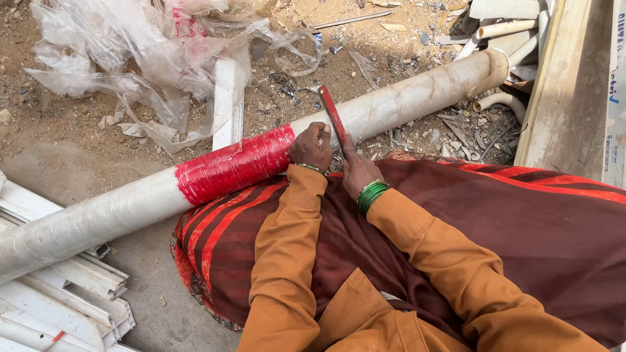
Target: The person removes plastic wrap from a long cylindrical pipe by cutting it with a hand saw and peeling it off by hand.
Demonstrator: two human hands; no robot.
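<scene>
Red-taped pipe [261, 153] just beyond both hands [332, 160].

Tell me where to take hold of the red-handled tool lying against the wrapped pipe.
Grip the red-handled tool by the lower part of its flat red handle, near the lap, coming from the person's side. The metal head points up and away over the long wrapped pipe, and the right hand already holds that lower end. The left hand rests on the pipe beside the red tape band.

pipe [391, 104] white, red band | tool [332, 117] red | bangles [370, 195] green | sleeves [287, 261] orange
</scene>
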